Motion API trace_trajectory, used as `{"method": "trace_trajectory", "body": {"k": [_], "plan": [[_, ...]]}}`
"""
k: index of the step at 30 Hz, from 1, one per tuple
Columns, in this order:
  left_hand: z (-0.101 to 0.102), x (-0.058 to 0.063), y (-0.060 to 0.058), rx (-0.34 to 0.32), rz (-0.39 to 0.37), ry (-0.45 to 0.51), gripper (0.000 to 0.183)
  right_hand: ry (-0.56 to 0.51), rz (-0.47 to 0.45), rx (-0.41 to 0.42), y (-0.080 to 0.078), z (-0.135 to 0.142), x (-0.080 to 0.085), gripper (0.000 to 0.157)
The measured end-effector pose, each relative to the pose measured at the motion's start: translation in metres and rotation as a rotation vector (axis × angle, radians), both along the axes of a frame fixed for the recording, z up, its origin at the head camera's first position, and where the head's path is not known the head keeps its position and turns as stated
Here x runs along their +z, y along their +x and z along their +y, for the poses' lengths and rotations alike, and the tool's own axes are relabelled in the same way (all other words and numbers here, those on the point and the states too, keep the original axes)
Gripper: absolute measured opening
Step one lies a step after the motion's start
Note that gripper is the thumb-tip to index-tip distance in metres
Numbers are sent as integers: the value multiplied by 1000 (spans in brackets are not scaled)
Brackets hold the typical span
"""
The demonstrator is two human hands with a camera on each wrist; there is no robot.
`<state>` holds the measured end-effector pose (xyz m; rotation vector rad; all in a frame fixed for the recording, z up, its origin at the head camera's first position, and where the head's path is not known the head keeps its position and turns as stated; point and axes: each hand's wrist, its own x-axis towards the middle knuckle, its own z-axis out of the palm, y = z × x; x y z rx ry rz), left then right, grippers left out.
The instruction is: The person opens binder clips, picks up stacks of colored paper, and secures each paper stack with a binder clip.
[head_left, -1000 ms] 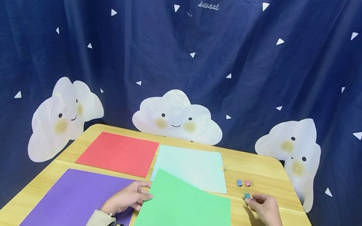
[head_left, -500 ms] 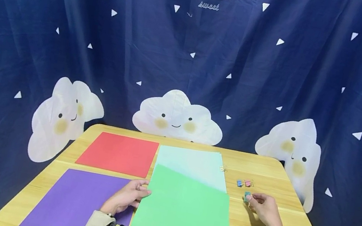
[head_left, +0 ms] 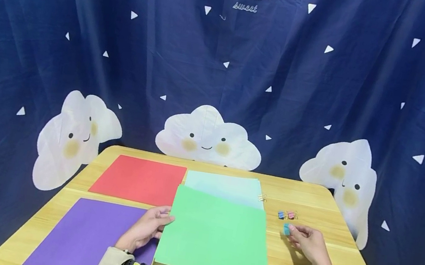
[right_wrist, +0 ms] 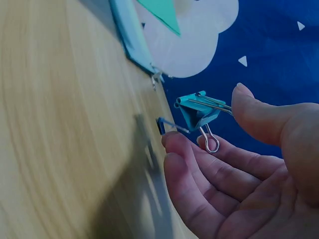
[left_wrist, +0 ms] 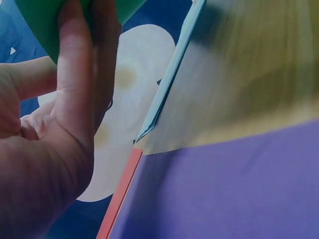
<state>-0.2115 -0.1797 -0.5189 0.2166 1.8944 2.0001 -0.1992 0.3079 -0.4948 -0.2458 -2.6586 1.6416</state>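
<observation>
My left hand [head_left: 145,229] pinches the left edge of a green sheet of paper [head_left: 216,236] between thumb and fingers. That green paper is raised off the table and covers the near part of a light blue stack [head_left: 222,185]. In the left wrist view the thumb and fingers of the left hand [left_wrist: 70,109] meet on the green paper. Right of the paper, my right hand [head_left: 312,247] pinches a teal binder clip [right_wrist: 199,109] by its wire handles, thumb on one handle and fingers at the other. Its body points left, toward the green paper.
A gold binder clip [head_left: 262,198] sits at the light blue stack's right edge. Blue [head_left: 281,215] and pink [head_left: 291,215] binder clips lie beyond my right hand. Red paper [head_left: 139,179] lies at the back left, purple paper [head_left: 89,238] in front of it, beneath my left forearm.
The green paper has risen and shifted away and slightly left, with my left hand moving along. In my right hand the teal binder clip has turned and moved slightly left.
</observation>
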Motion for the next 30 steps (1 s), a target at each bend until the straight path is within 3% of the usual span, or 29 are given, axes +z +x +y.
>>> {"method": "trace_trajectory", "body": {"k": [12, 26, 30], "plan": [[-2, -1, -4, 6, -18, 108, 77, -236, -16, -1, 1, -11, 4, 57], [-4, -4, -5, 24, 10, 109, 76, -377, -1, -12, -4, -20, 1, 52], [-5, -4, -5, 50, 27, 88, 75, -430, 4, -19, -6, -22, 1, 44]]}}
